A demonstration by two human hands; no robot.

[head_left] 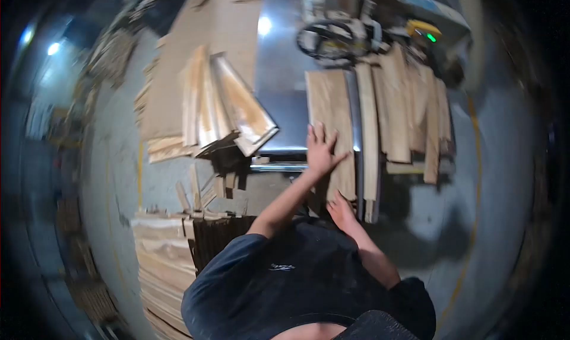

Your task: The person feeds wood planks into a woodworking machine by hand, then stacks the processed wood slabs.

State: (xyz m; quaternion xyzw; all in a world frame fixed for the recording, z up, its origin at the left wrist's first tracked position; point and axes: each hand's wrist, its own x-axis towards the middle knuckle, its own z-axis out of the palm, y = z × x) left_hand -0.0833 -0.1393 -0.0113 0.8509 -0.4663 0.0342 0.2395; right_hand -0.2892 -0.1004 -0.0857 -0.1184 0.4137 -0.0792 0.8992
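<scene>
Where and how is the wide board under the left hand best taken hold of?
Probably by the near end of the wide board, from the near side: it appears to jut past the metal table, while a dark rail runs close along the right edge.

Matt wooden board [333, 105], glossy metal tabletop [284, 97], matt cloth shirt [285, 289]

The left hand [321, 156] lay well forward of the torso [297, 266], palm down, fingers spread, thumb out sideways. The right hand [344, 215] sat just in front of the torso, its forearm [379, 258] angled inward, fingers pointing forward.
</scene>
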